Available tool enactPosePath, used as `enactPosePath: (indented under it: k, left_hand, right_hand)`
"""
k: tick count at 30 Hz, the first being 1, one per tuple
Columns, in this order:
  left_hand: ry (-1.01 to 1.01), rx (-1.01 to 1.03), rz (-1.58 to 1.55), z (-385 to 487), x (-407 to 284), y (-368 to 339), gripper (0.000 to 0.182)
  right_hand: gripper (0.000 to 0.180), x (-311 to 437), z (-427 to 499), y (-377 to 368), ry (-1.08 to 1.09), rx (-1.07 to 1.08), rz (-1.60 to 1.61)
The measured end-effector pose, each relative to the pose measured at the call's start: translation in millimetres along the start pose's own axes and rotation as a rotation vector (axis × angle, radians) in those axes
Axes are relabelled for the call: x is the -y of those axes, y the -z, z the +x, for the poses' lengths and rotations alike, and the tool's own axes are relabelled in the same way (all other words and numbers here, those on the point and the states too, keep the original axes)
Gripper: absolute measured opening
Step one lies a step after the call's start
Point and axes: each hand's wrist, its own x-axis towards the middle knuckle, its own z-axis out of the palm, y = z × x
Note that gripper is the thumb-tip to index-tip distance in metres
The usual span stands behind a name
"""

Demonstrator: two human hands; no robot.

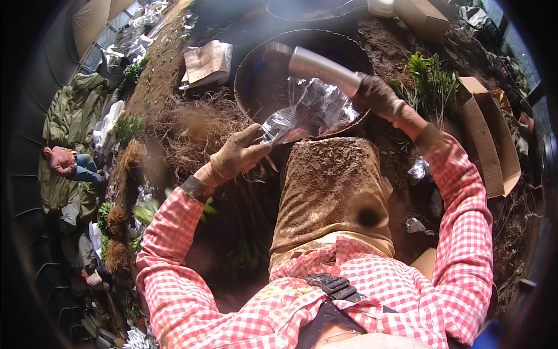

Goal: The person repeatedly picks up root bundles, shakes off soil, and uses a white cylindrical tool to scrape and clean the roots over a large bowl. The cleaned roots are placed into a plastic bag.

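My left hand (242,152), in a dirt-stained glove, pinches the edge of a clear plastic film (283,122) at the near left rim of a large round dark tub (237,83). The crumpled film lies inside the tub. My right hand (378,98), in a darker soiled glove, grips a cylindrical metallic object (324,67), perhaps a film roll, held slanting over the tub; its far end is blurred. Below the tub, a muddy brown apron (331,187) covers my lap.
Bare roots (200,131) lie in a heap left of the tub. Cardboard (205,63) rests beyond them. At right are leafy plants (429,83) and an open cardboard box (484,144). Another person (65,161) is far left. A second round tub (311,15) stands beyond.
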Motion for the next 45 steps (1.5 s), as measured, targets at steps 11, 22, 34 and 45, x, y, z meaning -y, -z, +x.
enactPosePath:
  k: [11,22,34,45]
  left_hand:
    - [-0.413,0.1,0.96,11,-62,-35,0.045]
    - [-0.359,0.09,0.298,52,6,-97,0.061]
    - [-0.58,0.078,1.171,123,-85,-150,0.048]
    - [-1.107,0.289,1.475,185,-111,-309,0.018]
  right_hand:
    - [0.035,82,4,61,0.151,0.122,-0.378]
    - [0.029,127,-59,-94,0.056,-0.363,0.616]
    - [0.056,124,-185,-48,0.126,0.193,0.181]
    - [0.075,46,-257,-59,-0.575,-0.524,-0.454]
